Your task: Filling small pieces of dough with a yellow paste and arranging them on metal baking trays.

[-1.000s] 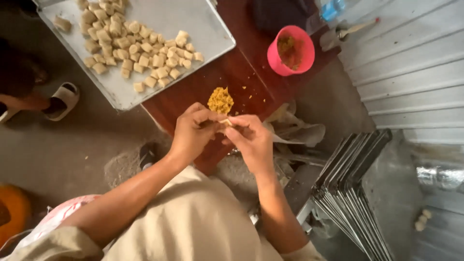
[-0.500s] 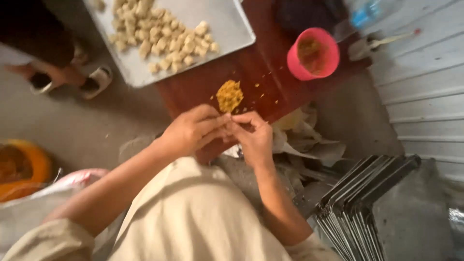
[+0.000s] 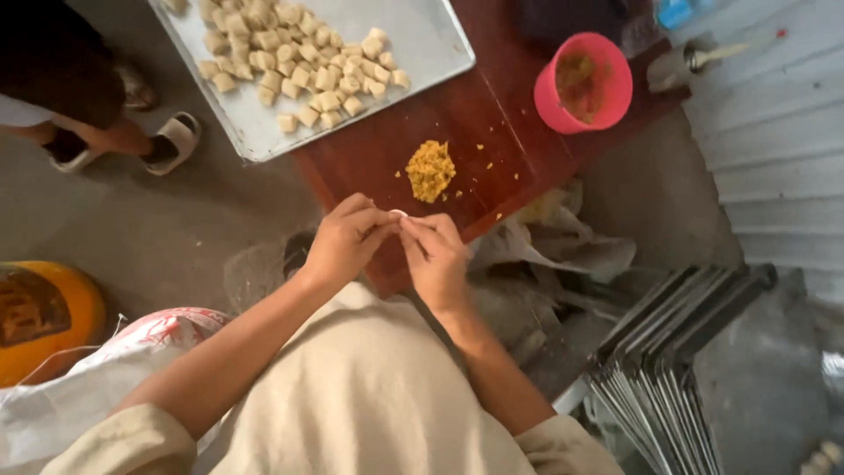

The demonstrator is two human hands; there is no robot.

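Both hands meet over the near edge of the dark red-brown wooden table [image 3: 492, 132]. The left hand [image 3: 343, 242] and the right hand [image 3: 437, 258] come fingertip to fingertip, pinched together on a small pale piece of dough [image 3: 398, 214] held between them, just above the table's near edge. Just beyond the fingers, a loose yellow crumbly heap of filling [image 3: 430, 170] sits on the bare wood, with crumbs scattered around it. At the far right of the table stands a round pink plastic bowl [image 3: 584, 83] with more yellow filling inside. Over the far left corner lies a flat grey metal tray [image 3: 422, 44] carrying many small pale folded dumplings [image 3: 299, 53]. Off the table's right side, a stack of grey metal trays [image 3: 668, 369] leans on edge.
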